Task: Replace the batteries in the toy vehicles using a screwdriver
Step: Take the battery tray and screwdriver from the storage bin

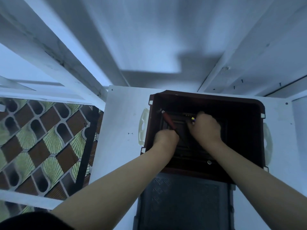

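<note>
— What's the setting?

— A pale white table (119, 117) against white walls, with a patterned brown and green floor (41, 138) showing to the left. On the table sits a deep dark red box (245, 123) with cream handles (143, 127) on its sides, and a dark grey lid or tray (182, 203) lies just in front of it.

— And the hands?

— Both reach down into the box. The left hand (166, 138) has its grip pressed together around a red-handled screwdriver (168, 121), whose handle end points up towards the box's far left corner. The right hand (206, 128) is curled over something small with yellow and purple on it (193, 119), pinched at the fingertips; I cannot tell what it is.

— The toy vehicle?

— Only dark shapes lie in the box under the hands; too dim to tell.
</note>
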